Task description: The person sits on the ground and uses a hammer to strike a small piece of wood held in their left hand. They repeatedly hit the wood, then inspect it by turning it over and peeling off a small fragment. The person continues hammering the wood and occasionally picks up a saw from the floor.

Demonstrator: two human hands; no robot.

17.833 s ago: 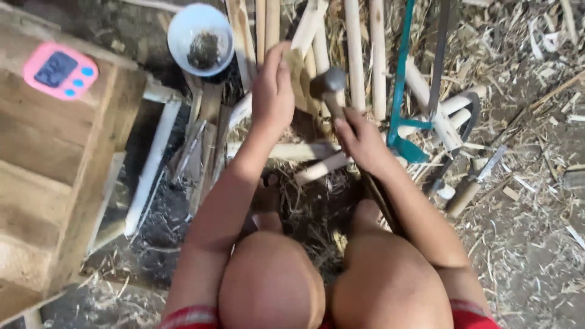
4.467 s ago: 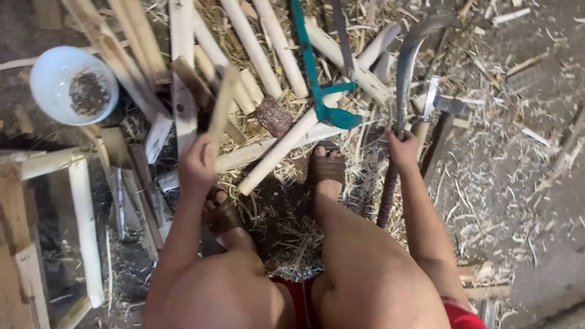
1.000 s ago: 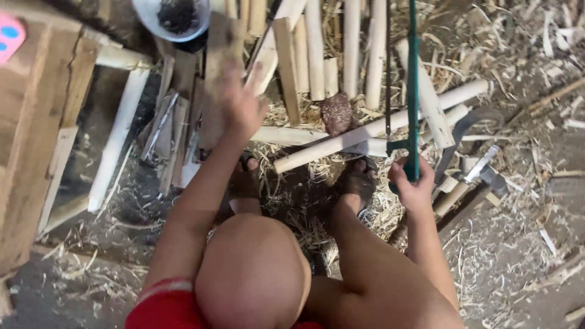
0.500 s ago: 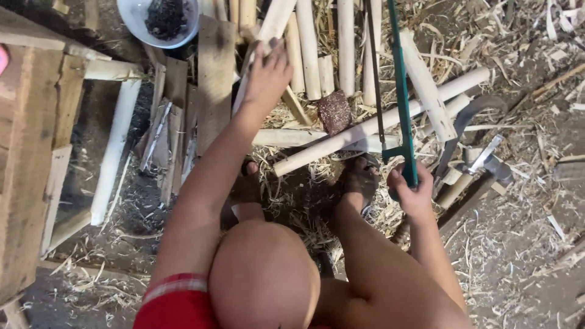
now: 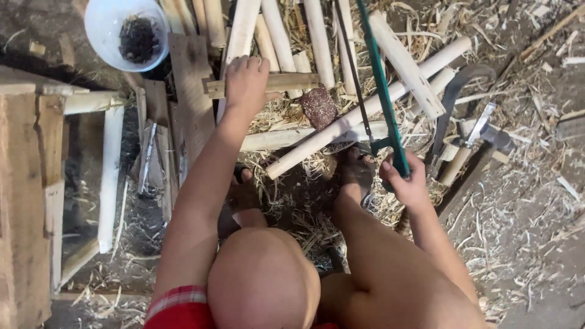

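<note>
Head view, looking down past bare knees onto ground littered with shavings (image 5: 524, 244).

Left hand (image 5: 245, 80) at 12 o'clock of the left knee, arm stretched out. Fingers (image 5: 239, 63) curled down over a short flat wooden slat (image 5: 292, 83) lying crosswise; palm pressing on its left end. Grip closed on the slat.

Right hand (image 5: 407, 183) at 3 o'clock of centre, just beside the right foot (image 5: 356, 170). Fingers wrapped fully round the handle of a green-framed saw (image 5: 381, 91); frame and blade running up toward 12 o'clock, out past the top edge.

Long peeled pole (image 5: 365, 113) lying diagonally from 7 to 1 o'clock, passing under the saw frame, near end just ahead of the foot. More peeled sticks (image 5: 271, 30) fanned at 12 o'clock. Dark reddish stone (image 5: 319, 107) between slat and pole.

White bowl (image 5: 125, 30) with dark contents at 11 o'clock. Hammer (image 5: 472, 146) and curved blade (image 5: 454, 100) at 3 o'clock, near the right hand but apart from it. Wooden frame (image 5: 36, 183) at 9 o'clock.
</note>
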